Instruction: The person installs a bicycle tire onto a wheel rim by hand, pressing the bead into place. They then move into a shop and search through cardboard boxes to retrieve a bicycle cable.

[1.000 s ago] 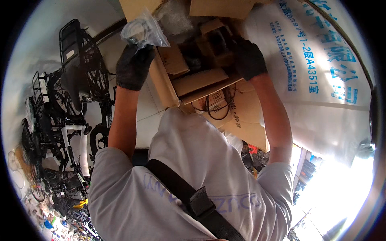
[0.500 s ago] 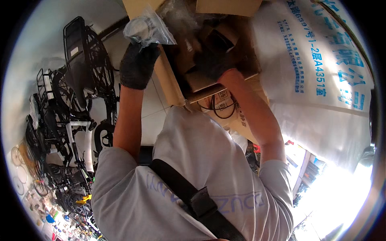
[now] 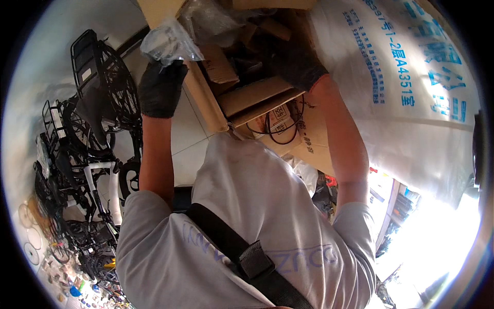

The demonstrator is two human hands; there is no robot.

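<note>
My left hand [image 3: 162, 90], in a dark glove, is closed on a clear plastic bag [image 3: 171, 42] with something pale inside that I cannot make out. It holds the bag up beside the left wall of an open cardboard box [image 3: 205, 103]. My right hand [image 3: 298, 64], gloved too, reaches into the box at its right side. Its fingers are lost in shadow, so what they touch is hidden. Within the box lie smaller brown cartons [image 3: 218, 64] and, toward the far side, crumpled clear plastic wrap [image 3: 213, 20].
Several black bicycles [image 3: 105, 87] stand along the left wall. A black cable [image 3: 280, 136] loops over printed cardboard [image 3: 311, 136] below the box. To the right rises a large white plastic-wrapped package [image 3: 406, 92] with blue print. Small parts [image 3: 77, 280] litter the lower left.
My right hand has moved right inside the box, uncovering a small carton and the box's near inner flap. My left hand still holds the bag. The whole view has shifted slightly.
</note>
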